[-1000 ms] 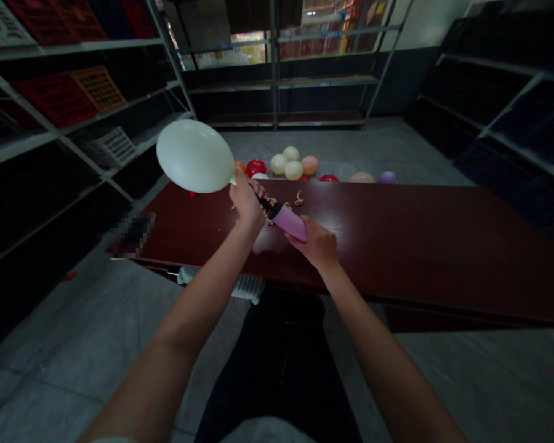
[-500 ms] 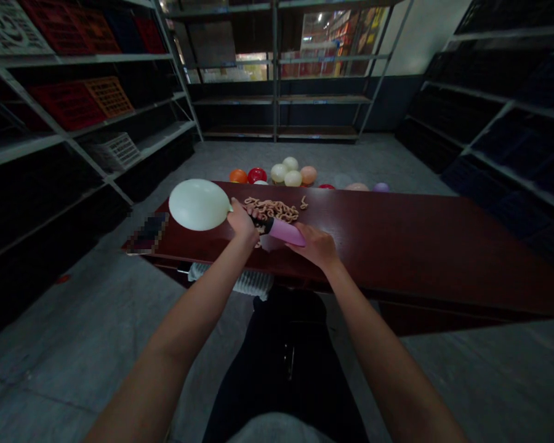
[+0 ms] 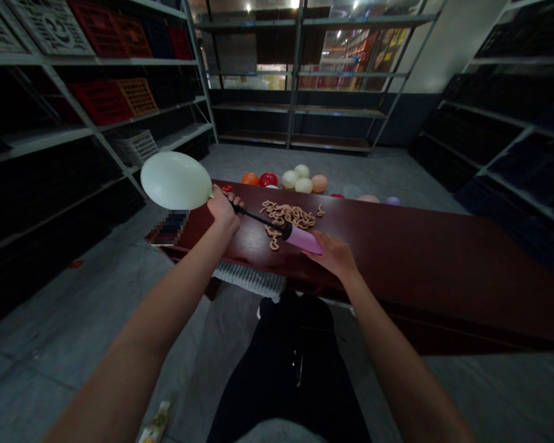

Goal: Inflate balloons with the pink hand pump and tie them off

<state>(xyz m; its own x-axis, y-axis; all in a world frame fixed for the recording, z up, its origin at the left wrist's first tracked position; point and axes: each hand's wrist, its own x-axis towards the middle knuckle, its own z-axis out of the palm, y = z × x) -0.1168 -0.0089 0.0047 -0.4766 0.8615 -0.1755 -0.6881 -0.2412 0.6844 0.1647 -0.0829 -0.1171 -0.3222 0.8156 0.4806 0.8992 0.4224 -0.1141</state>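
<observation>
A pale whitish balloon (image 3: 176, 180), blown up large, points left from my left hand (image 3: 224, 208). That hand is closed round the balloon's neck and the black handle end of a balloon pump (image 3: 301, 239). The pump's thin black rod is drawn out of its pink barrel, slanting down to the right. My right hand (image 3: 332, 253) grips the barrel's right end. Beyond the pump, a heap of beige twisted strands (image 3: 290, 215) lies on the dark red table (image 3: 397, 252); a small loose piece (image 3: 320, 211) sits to its right.
On the floor past the table are several blown-up balloons (image 3: 303, 184) in white, orange, red and purple. A blurred-out dark object (image 3: 170, 227) lies at the table's left corner. Shelves with crates (image 3: 136, 96) stand left; metal racks (image 3: 295, 109) stand behind.
My hands have moved apart, drawing the pump's rod out of the barrel. The balloon looks bigger and has shifted left and up. The view has tilted slightly.
</observation>
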